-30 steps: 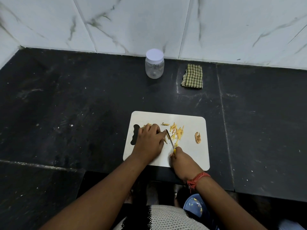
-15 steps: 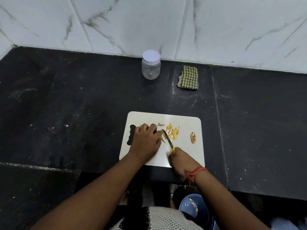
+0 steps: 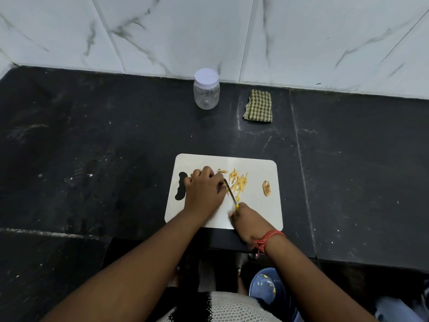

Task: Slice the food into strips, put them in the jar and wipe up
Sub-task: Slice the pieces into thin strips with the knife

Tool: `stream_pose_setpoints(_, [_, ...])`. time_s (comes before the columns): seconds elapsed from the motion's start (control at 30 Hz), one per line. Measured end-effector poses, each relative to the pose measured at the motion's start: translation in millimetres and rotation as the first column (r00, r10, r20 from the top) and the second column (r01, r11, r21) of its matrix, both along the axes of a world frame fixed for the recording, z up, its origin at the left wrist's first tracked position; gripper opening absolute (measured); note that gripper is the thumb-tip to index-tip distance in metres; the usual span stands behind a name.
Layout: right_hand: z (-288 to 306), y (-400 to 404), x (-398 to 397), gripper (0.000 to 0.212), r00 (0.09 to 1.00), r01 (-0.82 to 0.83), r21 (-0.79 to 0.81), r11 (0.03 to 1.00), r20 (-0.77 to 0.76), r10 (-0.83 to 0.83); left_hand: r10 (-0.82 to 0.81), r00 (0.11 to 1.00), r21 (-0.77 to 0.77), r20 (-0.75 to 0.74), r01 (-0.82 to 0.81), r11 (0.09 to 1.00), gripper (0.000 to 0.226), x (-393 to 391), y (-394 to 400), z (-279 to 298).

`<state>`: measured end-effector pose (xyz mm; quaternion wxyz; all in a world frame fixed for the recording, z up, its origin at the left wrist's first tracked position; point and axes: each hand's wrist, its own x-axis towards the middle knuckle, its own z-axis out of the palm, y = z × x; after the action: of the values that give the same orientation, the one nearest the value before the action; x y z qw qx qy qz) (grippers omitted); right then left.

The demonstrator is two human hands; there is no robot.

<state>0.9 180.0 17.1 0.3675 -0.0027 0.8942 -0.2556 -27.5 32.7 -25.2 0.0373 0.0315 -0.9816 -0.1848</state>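
Observation:
A white cutting board [image 3: 260,210] lies on the black counter. Yellow food strips [image 3: 238,181] are scattered on its middle, and a brown end piece [image 3: 266,188] lies to their right. My left hand [image 3: 204,190] rests curled over an uncut piece of food that it hides. My right hand [image 3: 247,220] grips a small knife [image 3: 229,191] whose blade points up and left beside my left fingers. A clear jar [image 3: 206,89] with a white lid on stands at the back by the wall. A folded green checked cloth [image 3: 258,106] lies to its right.
The black counter [image 3: 92,147] carries pale crumbs and smears on the left. White marble wall tiles [image 3: 209,31] close off the back. A blue bucket [image 3: 269,288] with scraps sits below the counter's front edge, near my right arm.
The view has drifted a little. My right hand and the knife have shifted slightly along the food beside my left fingers. Jar and cloth have not moved.

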Motion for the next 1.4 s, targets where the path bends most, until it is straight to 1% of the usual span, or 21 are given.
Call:
stream_pose_setpoints(0.13, [-0.5,-0.4,-0.4,0.016,1.0,0.007,0.002,1.0,-0.002,-0.007,0.103,0.991,0.103,0.09,-0.112,0.988,0.016,-6.9,7.1,5.3])
stream_pose_setpoints(0.23, [-0.9,3.6,1.7,0.021,1.0,-0.004,-0.039,0.999,-0.029,0.003,0.164,0.981,0.133,0.102,-0.177,0.975,0.013,-8.1,11.2,5.6])
stream_pose_setpoints(0.33, [-0.3,5.0,2.3,0.022,0.999,0.0,-0.047,0.999,-0.041,-0.002,0.199,0.974,0.156,0.107,-0.214,0.964,0.012,-8.6,13.2,5.8])
stream_pose_setpoints(0.57, [-0.5,5.2,5.8,0.02,0.997,-0.051,-0.022,0.998,-0.065,0.049,0.213,0.972,0.144,0.103,-0.226,0.963,0.011,-8.3,14.4,5.3])
stream_pose_setpoints(0.8, [4.4,7.4,11.9,0.018,0.999,-0.017,-0.052,0.998,-0.036,0.015,0.202,0.974,0.111,0.103,-0.213,0.971,0.011,-7.3,14.3,4.1])
stream_pose_setpoints(0.93, [-2.2,13.1,19.2,0.013,0.995,-0.09,-0.02,0.996,-0.051,0.088,0.205,0.974,0.101,0.095,-0.214,0.972,0.011,-6.5,14.5,4.1])
stream_pose_setpoints(1.03, [-3.1,20.4,28.2,0.009,0.997,-0.046,-0.064,0.997,-0.063,0.042,0.199,0.975,0.106,0.095,-0.209,0.972,0.013,-6.2,14.6,4.7])
stream_pose_setpoints(1.17, [-4.5,29.5,38.4,0.007,0.993,-0.073,-0.06,0.996,-0.094,0.067,0.204,0.973,0.122,0.105,-0.216,0.969,0.011,-5.9,15.2,5.7])
stream_pose_setpoints(1.23, [0.3,31.0,38.3,0.015,0.999,-0.003,-0.13,0.991,-0.039,-0.003,0.202,0.973,0.132,0.111,-0.215,0.968,0.011,-5.2,15.6,6.8])
stream_pose_setpoints(1.27, [3.1,31.8,38.8,0.02,0.995,0.1,-0.214,0.972,0.051,-0.091,0.198,0.974,0.138,0.113,-0.213,0.967,0.011,-4.5,15.0,7.0])
stream_pose_setpoints(1.3, [5.3,32.0,40.2,0.023,0.962,0.252,-0.308,0.917,0.183,-0.202,0.192,0.975,0.147,0.116,-0.208,0.967,0.012,-3.5,14.0,6.3])
stream_pose_setpoints(1.33, [8.3,31.7,41.9,0.025,0.897,0.404,-0.369,0.837,0.338,-0.283,0.183,0.976,0.158,0.117,-0.201,0.967,0.013,-2.3,12.7,5.1])
stream_pose_setpoints(1.37, [10.1,31.7,43.6,0.026,0.833,0.509,-0.403,0.76,0.451,-0.319,0.174,0.978,0.17,0.116,-0.192,0.967,0.015,-0.7,11.5,3.5])
stream_pose_setpoints(1.4, [11.7,31.2,45.0,0.027,0.806,0.55,-0.419,0.723,0.494,-0.327,0.168,0.979,0.182,0.111,-0.186,0.966,0.016,0.8,10.5,2.3])
